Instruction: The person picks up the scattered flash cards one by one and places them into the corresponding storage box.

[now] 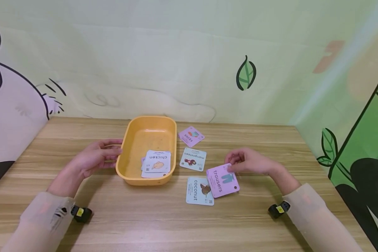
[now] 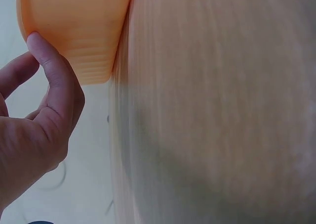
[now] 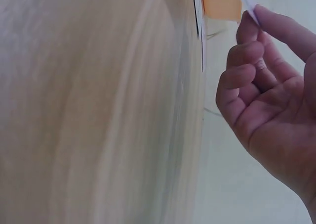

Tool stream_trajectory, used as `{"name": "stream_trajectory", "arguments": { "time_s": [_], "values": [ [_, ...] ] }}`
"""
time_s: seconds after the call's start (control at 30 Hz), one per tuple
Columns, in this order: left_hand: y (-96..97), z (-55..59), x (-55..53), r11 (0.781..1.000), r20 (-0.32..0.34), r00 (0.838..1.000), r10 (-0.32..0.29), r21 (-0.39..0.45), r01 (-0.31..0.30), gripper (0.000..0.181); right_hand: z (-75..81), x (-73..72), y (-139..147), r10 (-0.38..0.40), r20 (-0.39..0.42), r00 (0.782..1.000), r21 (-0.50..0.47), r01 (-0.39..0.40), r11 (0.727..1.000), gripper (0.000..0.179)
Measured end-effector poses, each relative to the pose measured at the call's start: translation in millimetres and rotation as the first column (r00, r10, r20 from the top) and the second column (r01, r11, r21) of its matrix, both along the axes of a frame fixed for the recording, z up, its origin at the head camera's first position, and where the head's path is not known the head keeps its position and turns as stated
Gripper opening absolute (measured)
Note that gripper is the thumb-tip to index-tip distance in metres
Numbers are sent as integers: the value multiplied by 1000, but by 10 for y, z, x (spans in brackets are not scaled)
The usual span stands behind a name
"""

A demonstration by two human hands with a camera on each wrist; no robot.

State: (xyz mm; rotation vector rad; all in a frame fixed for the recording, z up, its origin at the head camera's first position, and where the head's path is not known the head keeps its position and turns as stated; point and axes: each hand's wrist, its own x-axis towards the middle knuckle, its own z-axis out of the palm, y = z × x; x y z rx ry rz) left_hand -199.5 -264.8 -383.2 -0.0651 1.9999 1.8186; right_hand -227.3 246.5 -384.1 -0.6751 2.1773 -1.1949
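Observation:
Between thumb and fingertips, my right hand (image 1: 247, 160) pinches the lilac "trousers" card (image 1: 222, 180) by its upper right corner. In the right wrist view the card (image 3: 245, 4) shows nearly edge-on, raised off the wood. It overlaps the pale blue "coconut" card (image 1: 196, 191) in the head view. My left hand (image 1: 97, 155) touches the outside of the yellow tray (image 1: 121, 168), fingertips at its left rim, fingers loosely bent. Inside the tray's near end lies a small pile of cards, the "chicken" card (image 1: 157, 161) on top and a purple one partly hidden.
A "mangosteen" card (image 1: 193, 159) and a lilac "socks" card (image 1: 191, 136) lie right of the tray on the wooden table (image 1: 138, 217). Behind the table hangs a printed backdrop (image 1: 176, 70). Each wrist carries a small black camera (image 1: 81, 214).

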Motion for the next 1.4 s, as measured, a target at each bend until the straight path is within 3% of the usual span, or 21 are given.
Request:
{"name": "stream_trajectory", "arguments": {
  "time_s": [0.3, 0.5, 0.63, 1.03, 1.4],
  "values": [
    [-1, 1, 0, 1000, -3, 1000, 2, -7, -2, 67, -5, -18, -98, -157, 89, 984, -104, 166, 981, 24],
    [5, 4, 3, 1000, -4, 1000, 3, -12, -3, 68, -15, -19, -258, -311, 180, 933, -183, 343, 922, 24],
    [5, -2, 5, 1000, -4, 1000, -2, 3, 2, 67, -5, -17, -398, -370, 194, 909, -220, 408, 886, 27],
    [4, -28, -16, 1000, 2, 1000, 4, 3, -4, 67, 76, -87, -838, -453, 209, 867, -296, 497, 816, 33],
    [-20, -42, -18, 1000, 3, 1000, -4, 27, 4, 67, 129, -134, -1260, -435, 143, 889, -311, 457, 833, 24]
  ]
}}
